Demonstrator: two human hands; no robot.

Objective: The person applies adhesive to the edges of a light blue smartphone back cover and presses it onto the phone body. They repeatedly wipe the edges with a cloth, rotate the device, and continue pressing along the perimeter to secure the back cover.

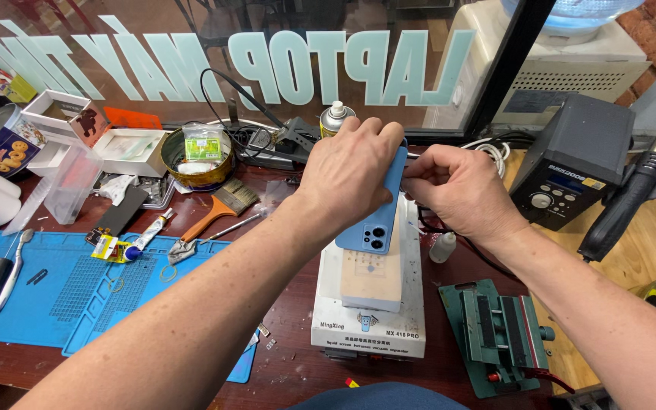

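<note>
My left hand (347,171) grips a blue smartphone (377,224) from above, its back and camera cluster facing me, tilted over the pale heating plate of a white screen-separator machine (370,330). My right hand (457,190) is pinched at the phone's upper right edge, fingers closed on it. What the fingertips hold there is hidden. The phone's lower end rests near the plate's far end.
A blue work mat (77,288) lies at left with tweezers, a brush (218,209), a tube and small tools. A green vise (499,334) sits at right, a small white bottle (443,247) beside the machine, a hot-air station (571,163) with its handle (632,197) farther right.
</note>
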